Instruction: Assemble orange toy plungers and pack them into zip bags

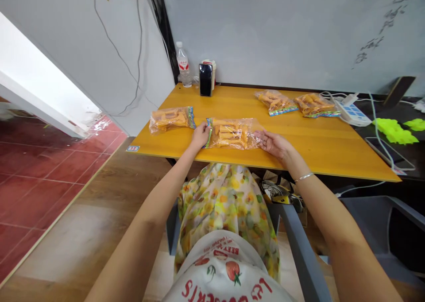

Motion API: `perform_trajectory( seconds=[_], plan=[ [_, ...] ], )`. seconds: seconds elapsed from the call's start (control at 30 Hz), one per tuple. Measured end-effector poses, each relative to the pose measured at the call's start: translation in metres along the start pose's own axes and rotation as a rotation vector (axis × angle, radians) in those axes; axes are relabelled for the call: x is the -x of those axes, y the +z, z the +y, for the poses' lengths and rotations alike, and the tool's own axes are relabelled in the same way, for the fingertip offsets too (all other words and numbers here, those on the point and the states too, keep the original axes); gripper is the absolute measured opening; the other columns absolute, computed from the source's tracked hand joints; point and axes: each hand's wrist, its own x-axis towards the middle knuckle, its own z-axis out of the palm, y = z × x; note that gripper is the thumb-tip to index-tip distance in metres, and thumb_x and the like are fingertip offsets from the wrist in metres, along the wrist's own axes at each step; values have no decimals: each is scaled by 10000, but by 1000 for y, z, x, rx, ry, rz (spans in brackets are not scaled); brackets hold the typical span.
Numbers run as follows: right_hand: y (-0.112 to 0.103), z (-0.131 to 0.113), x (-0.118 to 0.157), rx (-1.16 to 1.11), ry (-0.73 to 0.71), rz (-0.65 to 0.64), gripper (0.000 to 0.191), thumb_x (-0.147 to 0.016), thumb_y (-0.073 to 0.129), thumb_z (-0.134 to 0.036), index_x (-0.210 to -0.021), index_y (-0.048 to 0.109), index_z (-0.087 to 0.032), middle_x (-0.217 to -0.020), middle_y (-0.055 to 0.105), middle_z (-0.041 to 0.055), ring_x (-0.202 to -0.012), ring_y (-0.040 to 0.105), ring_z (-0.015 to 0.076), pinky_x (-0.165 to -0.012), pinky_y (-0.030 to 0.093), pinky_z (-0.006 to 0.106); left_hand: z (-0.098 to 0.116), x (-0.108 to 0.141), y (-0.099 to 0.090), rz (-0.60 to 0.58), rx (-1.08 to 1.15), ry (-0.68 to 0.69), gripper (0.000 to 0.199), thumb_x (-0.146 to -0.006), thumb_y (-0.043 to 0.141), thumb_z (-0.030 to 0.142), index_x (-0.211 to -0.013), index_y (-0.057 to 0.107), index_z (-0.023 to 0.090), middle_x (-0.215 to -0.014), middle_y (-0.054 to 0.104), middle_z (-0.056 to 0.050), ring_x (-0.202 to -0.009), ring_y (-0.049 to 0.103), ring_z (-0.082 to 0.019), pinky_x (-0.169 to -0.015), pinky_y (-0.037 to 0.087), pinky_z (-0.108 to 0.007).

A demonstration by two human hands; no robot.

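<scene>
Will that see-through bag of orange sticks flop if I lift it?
The zip-top bag will probably sag, because its thin clear plastic looks loose. The orange sticks may slide toward one end. It is probably light: the left hand pinches its coloured edge with just fingertips.

"What do you have on your feed?"

"From here I see two bare arms. The left forearm (159, 191) and the right forearm (332, 222) come up from the bottom corners and angle inward toward each other."

"And the left hand (201, 135)?"

"It's raised at the wrist with the back of the hand toward me. Its fingers are bunched and curled downward, closed in a pinch."

"The right hand (274, 143)?"

"That one's looser. The fingers are stretched out and slightly spread, pointing toward the left hand, and I can see part of the palm."

"Are the hands touching?"

"No, they're apart, facing each other."
</scene>
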Motion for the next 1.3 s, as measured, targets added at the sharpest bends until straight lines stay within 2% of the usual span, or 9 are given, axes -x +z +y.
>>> perform_trajectory(
  seconds=[0.13, 0.27, 0.47, 0.63, 0.8, 0.97, 1.1, 1.17, 1.3],
  plan=[
    [8, 0, 3, -100, -84, -5, 261, -925, 475, -77, -904, 696, -213, -837, 777, 12, -687, 702, 90, -650, 599, 172, -2, 1, 0, 20, 141, 4, 179, -903, 468, 312, -748, 443, 225, -683, 470, 19, -693, 475, -154, -702, 391, -254],
    [15, 8, -3, 33, -138, 29, 276, -814, 569, 13, -892, 709, -212, -848, 779, 26, -735, 722, 111, -750, 626, 201, -1, 1, -1, 24, 247, -20, 171, -913, 480, 302, -767, 449, 218, -692, 464, 26, -681, 469, -140, -690, 393, -236],
    [25, 19, -21, 131, -188, 24, 171, -824, 704, -44, -860, 746, -206, -851, 775, 9, -737, 718, 91, -764, 612, 176, 3, 3, -5, 32, 364, -56, 161, -940, 491, 237, -785, 460, 206, -685, 482, 34, -655, 487, -120, -674, 419, -218],
    [39, 20, -22, 130, -261, -112, 113, -872, 699, -123, -897, 766, -210, -991, 792, 19, -891, 744, 111, -828, 612, 183, 4, 0, -3, 7, 403, -106, 128, -961, 473, 206, -834, 482, 200, -737, 577, 21, -717, 581, -130, -722, 485, -228],
    [42, 19, -26, 148, -245, -103, 89, -846, 761, -184, -905, 723, -238, -956, 794, 17, -933, 754, 146, -842, 629, 226, 7, 6, -2, 71, 259, -67, 25, -959, 473, 202, -969, 496, 198, -994, 658, -62, -965, 658, -176, -895, 513, -293],
    [23, 21, -37, 138, -210, -20, 194, -821, 794, -221, -953, 653, -242, -899, 769, -3, -819, 742, 112, -823, 636, 227, 13, 17, -61, 263, -261, 136, 379, -972, 502, 353, -1315, 492, 189, -1445, 508, -169, -1421, 403, -311, -1204, 284, -491],
    [12, 24, -47, 220, -275, -77, 290, -782, 823, -345, -1020, 686, -252, -1060, 770, 25, -988, 735, 157, -963, 602, 309, -11, 4, -130, 347, -570, -17, 506, -947, 527, 496, -1353, 565, 196, -1575, 379, -166, -1502, 218, -420, -1226, 130, -636],
    [14, 24, -53, 315, -371, -109, 382, -759, 827, -445, -1069, 709, -257, -1212, 741, 45, -1146, 691, 200, -1077, 536, 377, -33, -7, -149, 294, -595, -124, 538, -931, 537, 554, -1350, 599, 222, -1567, 393, -172, -1477, 266, -446, -1188, 196, -673],
    [26, 20, -66, 589, -553, -98, 597, -719, 798, -625, -1172, 721, -243, -1335, 686, 89, -1287, 606, 289, -1192, 395, 507, -66, -26, -151, 110, -479, -108, 468, -969, 469, 468, -1322, 641, 214, -1402, 560, -166, -1339, 507, -319, -1157, 381, -501]
  ],
)
